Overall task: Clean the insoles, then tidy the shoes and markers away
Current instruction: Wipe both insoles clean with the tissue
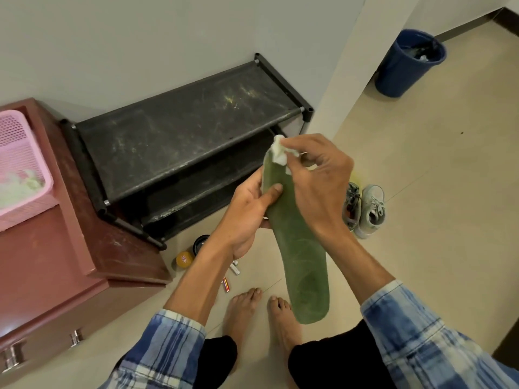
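sleeves (421, 335): blue plaid, pushed up the forearms, closest of all; bare feet (243, 313) on the tile just beyond them.
insole (303, 262): green and long, held up off the floor between the two hands, heel end toward the person, toe end toward the shoe rack (182, 130).
left hand (247, 214): grips the insole along its left edge, thumb curled over the top face; the other fingers are behind it, out of sight.
right hand (317, 181): fingers bent in a pinch on a white wad (278, 154), pressing it onto the toe end.
white wad: crumpled; tissue or cloth, i cannot tell which.
step in hand: looks to me like wiping the insole, early in the job; shoes and markers are not yet put away.
doing it well: i'd keep the left grip firm so the insole doesn't flex, stroke from toe down to heel in overlapping passes, then shift the thumb to reach the patch it covers.
shoes (365, 209): a pale pair side by side on the floor, just right of the hands.
markers (226, 284): a few lie loose on the tile under the left wrist, near a yellow tin (184, 258).
blue bin (407, 63): far corner, well apart; a likely home for the used wad.
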